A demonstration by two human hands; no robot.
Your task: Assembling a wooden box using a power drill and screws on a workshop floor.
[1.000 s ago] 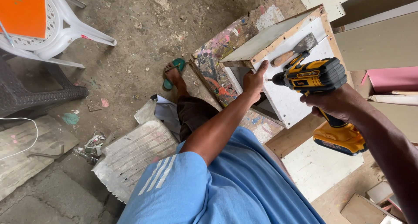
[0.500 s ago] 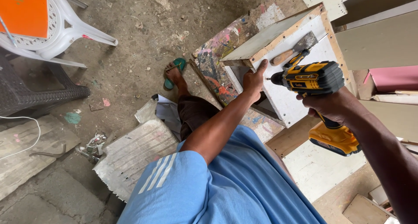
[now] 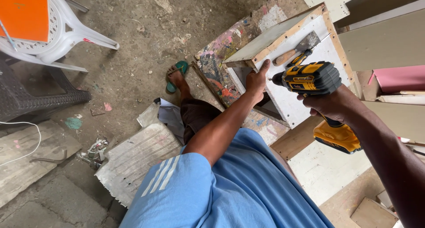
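**Yellow drill at the edge of a white panel box**

Yellow and black, the cordless drill (image 3: 315, 79) sits in the right hand (image 3: 333, 105), whose fingers are closed around its handle, its nose pointing left toward the left hand. The left hand (image 3: 256, 80) rests on the wooden-edged white panel box (image 3: 305, 66), fingers bent against the frame with the forefinger stretched up along the edge, just beside the drill's tip. A wooden-handled scraper (image 3: 295, 50) lies on the white panel behind the drill. Below, a foot in a green sandal (image 3: 175, 75) stands on the concrete floor (image 3: 146, 28), near a white plastic chair (image 3: 66, 33).
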